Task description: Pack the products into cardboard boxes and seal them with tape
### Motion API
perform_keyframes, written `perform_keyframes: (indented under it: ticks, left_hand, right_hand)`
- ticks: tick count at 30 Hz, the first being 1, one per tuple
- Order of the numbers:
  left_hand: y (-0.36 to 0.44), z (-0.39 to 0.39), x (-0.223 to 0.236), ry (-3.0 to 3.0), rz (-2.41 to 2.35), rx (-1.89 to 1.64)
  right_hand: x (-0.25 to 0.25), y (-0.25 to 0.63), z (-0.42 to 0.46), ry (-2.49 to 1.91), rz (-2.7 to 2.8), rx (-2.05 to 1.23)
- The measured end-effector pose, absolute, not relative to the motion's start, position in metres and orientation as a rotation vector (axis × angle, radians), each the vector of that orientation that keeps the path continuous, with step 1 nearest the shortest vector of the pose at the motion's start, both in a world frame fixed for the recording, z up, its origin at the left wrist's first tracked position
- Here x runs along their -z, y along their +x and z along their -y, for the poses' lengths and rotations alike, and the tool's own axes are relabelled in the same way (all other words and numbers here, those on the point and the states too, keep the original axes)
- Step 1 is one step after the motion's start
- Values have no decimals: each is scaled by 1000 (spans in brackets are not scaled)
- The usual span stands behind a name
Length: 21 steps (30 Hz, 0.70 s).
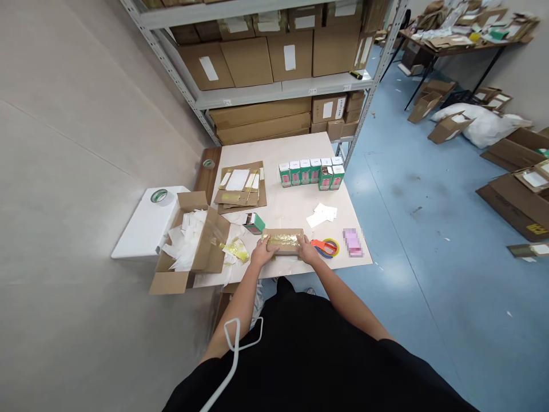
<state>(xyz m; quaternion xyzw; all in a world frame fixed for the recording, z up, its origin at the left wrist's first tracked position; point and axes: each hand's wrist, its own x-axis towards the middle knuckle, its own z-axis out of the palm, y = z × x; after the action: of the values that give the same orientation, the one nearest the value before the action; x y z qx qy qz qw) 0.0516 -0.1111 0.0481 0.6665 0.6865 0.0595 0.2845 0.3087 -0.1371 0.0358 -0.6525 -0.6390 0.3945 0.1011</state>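
Note:
A small brown cardboard parcel (283,240) wrapped in shiny tape lies near the front edge of the white table (295,150). My left hand (261,252) grips its left end and my right hand (306,250) grips its right end, fingers curled round it. A green and pink box (254,223) lies just behind the parcel. An orange tape dispenser (326,247) rests right of my right hand. A pink blurred item (352,242) lies further right.
A row of green and pink boxes (311,171) stands at the back of the table, flat cardboard mailers (240,187) at back left, white slips (321,214) in the middle. An open carton of white paper (189,243) sits left. Shelves of cartons (266,57) stand behind.

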Motion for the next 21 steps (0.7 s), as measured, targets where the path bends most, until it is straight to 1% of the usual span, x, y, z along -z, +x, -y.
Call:
perform_keyframes:
  ticks: [5, 8, 10, 12, 16, 21]
  left_hand:
    - [61, 103, -44, 1781, -1891, -90]
    - [60, 99, -41, 1773, -1883, -92]
    - [59, 99, -40, 1769, -1887, -91]
    - [59, 98, -41, 1777, -1891, -105]
    - [61, 97, -43, 1781, -1880, -160]
    - [65, 102, -44, 1726, -1888, -185]
  right_hand:
    - [-35, 316, 125, -1838, 1829, -1247]
    - [-28, 328, 123, -1769, 1707, -1076]
    - [-20, 342, 124, -1831, 1575, -929]
    - [-9, 359, 127, -1984, 1459, -881]
    - [18, 392, 139, -2258, 1436, -974]
    - [44, 406, 159, -2298, 1638, -1032]
